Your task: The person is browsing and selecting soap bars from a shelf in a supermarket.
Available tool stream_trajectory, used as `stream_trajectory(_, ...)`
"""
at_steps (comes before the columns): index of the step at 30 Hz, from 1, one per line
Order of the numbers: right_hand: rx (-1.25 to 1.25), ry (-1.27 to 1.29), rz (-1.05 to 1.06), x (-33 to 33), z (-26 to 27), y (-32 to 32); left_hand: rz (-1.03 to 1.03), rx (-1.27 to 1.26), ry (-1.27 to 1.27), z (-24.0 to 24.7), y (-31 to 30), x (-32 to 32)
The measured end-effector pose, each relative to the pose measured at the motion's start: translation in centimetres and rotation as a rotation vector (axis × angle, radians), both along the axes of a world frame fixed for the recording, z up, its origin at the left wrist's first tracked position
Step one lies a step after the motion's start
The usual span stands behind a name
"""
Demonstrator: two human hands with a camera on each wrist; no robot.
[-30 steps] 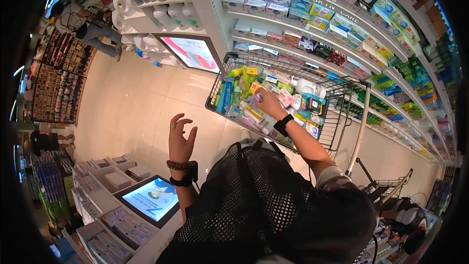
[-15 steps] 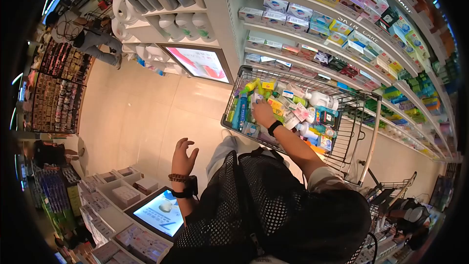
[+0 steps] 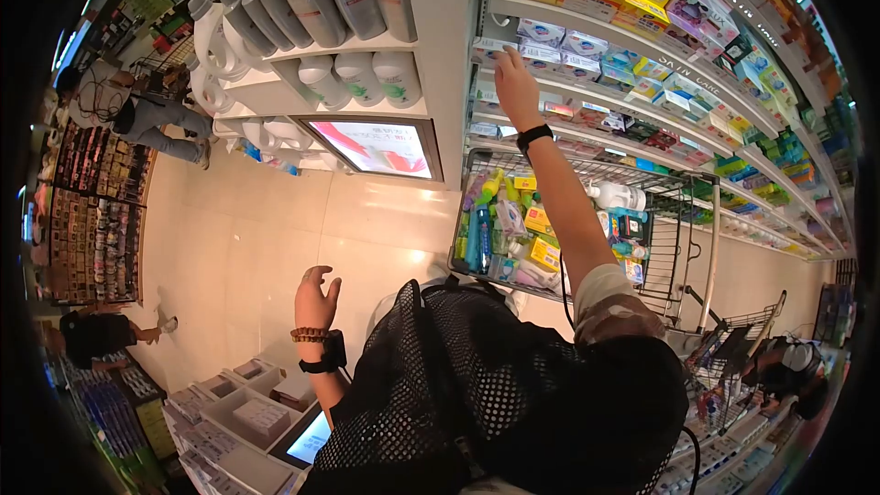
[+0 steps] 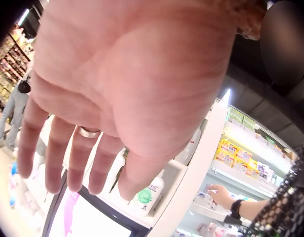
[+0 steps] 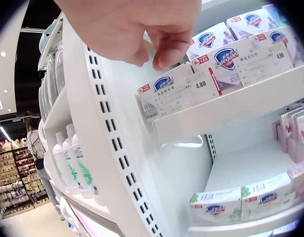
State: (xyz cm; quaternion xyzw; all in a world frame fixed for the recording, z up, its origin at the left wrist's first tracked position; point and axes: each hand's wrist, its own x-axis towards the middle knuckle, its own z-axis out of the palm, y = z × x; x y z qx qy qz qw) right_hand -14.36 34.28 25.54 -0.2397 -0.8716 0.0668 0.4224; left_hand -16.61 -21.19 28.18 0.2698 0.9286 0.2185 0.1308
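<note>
My right hand (image 3: 519,92) reaches up to the left end of a soap shelf, beyond the cart. In the right wrist view its fingers (image 5: 172,52) bend loosely, the tips close above the nearest white Safeguard soap box (image 5: 153,90). No item shows between thumb and fingers. A price card (image 5: 203,85) stands before the box row, with more soap boxes (image 5: 223,66) alongside. My left hand (image 3: 316,304) hangs in the air over the floor, palm and relaxed fingers showing in the left wrist view, a ring on one finger; it touches nothing.
The wire shopping cart (image 3: 456,252), heaped with bottles and boxes, stands below my right arm. Grey bottles (image 3: 312,0) fill shelves left of a white upright (image 3: 445,46). A lit screen (image 3: 371,148) sits low there. White display bins (image 3: 229,422) are at lower left; another person (image 3: 151,119) stands farther back.
My right hand has left the items in the cart and moved up and forward to the soap shelf. The left hand stays raised and free; the view has shifted closer to the shelves.
</note>
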Motion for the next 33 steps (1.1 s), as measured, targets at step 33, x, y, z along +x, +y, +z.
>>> stream_trajectory(33, -1.112, -0.199, 0.662, 26.3, 14.0, -15.0, -0.877, 0.824, -0.298, 9.1, 21.9, 11.4)
